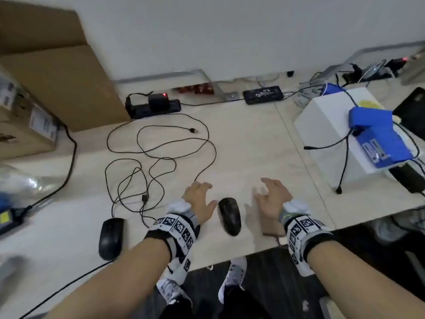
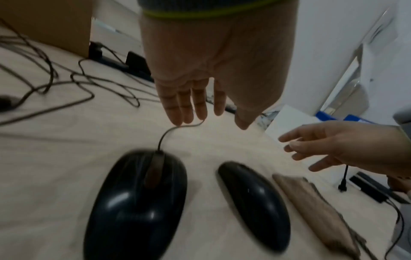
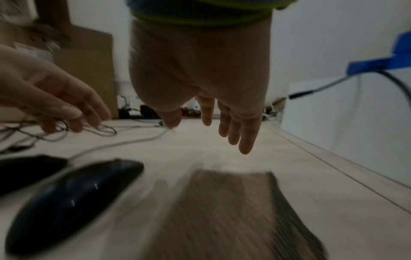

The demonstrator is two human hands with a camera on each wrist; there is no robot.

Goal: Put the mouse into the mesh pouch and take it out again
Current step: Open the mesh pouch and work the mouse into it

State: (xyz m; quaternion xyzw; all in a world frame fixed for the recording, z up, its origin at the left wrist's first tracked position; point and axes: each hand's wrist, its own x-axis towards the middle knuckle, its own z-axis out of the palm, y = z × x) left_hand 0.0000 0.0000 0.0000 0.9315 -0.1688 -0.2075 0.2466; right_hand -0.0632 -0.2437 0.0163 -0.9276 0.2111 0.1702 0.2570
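Observation:
A black cordless mouse (image 1: 230,216) (image 2: 255,204) (image 3: 73,202) lies on the pale table between my two hands. To its right a flat brown mesh pouch (image 2: 315,207) (image 3: 222,216) lies under my right wrist, with only a corner (image 1: 272,234) showing in the head view. A black corded mouse (image 2: 138,207) sits below my left wrist. My left hand (image 1: 200,196) (image 2: 200,105) and right hand (image 1: 270,196) (image 3: 211,114) hover with fingers spread and hold nothing.
Another black mouse (image 1: 110,238) lies at the left. Loose black cables (image 1: 161,153) loop behind my left hand, with a power strip (image 1: 153,107) by the wall. Cardboard boxes (image 1: 57,88) stand at the left. A white box (image 1: 322,125) carrying a blue device (image 1: 377,134) stands at the right.

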